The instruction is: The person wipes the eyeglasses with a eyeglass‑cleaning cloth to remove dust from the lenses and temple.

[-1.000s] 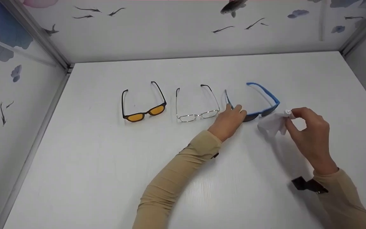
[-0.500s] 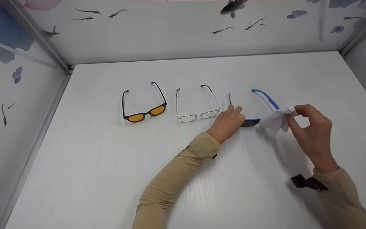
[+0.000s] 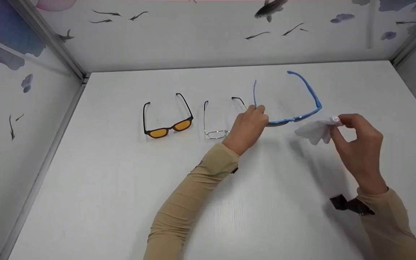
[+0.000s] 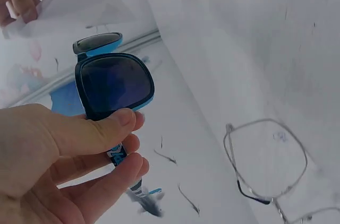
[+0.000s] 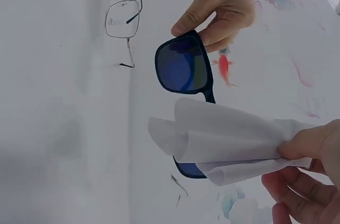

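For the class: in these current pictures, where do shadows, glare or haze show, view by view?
Head view: a soft shadow lies on the white table below the cloth and right hand, with a pale sheen near the picture's bottom; left wrist view: washed-out whites, a purplish tint on the sunglasses; right wrist view: similarly hazy, the sunglasses bluish.

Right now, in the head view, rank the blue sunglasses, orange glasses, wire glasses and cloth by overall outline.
1. Blue sunglasses
2. Orange glasses and wire glasses, unranked: similar, and the left hand partly hides the latter
3. Cloth
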Action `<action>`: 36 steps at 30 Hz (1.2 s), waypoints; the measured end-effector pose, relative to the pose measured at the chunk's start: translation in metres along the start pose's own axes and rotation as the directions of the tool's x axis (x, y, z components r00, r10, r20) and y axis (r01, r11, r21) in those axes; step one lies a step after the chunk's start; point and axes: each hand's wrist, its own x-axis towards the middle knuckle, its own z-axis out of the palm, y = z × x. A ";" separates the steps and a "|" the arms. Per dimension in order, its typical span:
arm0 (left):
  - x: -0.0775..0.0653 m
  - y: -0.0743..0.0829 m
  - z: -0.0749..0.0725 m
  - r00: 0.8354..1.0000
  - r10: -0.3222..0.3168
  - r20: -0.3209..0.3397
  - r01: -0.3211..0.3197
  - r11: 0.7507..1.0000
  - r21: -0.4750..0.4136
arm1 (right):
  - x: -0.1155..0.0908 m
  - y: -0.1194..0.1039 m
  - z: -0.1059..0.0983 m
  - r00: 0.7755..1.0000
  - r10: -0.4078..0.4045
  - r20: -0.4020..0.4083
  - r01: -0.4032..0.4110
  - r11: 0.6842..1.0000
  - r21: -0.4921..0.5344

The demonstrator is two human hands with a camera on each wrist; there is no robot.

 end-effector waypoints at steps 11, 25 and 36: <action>-0.016 -0.044 -0.025 0.985 -0.133 -0.111 0.119 0.985 -0.126 | 0.021 -0.018 0.019 1.000 0.003 0.000 -0.003 0.998 0.066; -0.032 -0.034 -0.034 0.989 -0.096 -0.114 0.008 0.800 -0.600 | 0.040 -0.054 0.060 0.996 -0.085 0.021 0.084 0.995 0.055; -0.032 -0.030 -0.033 0.998 -0.053 -0.041 -0.004 0.572 -0.820 | 0.037 -0.059 0.083 0.980 -0.185 -0.079 0.193 0.974 0.121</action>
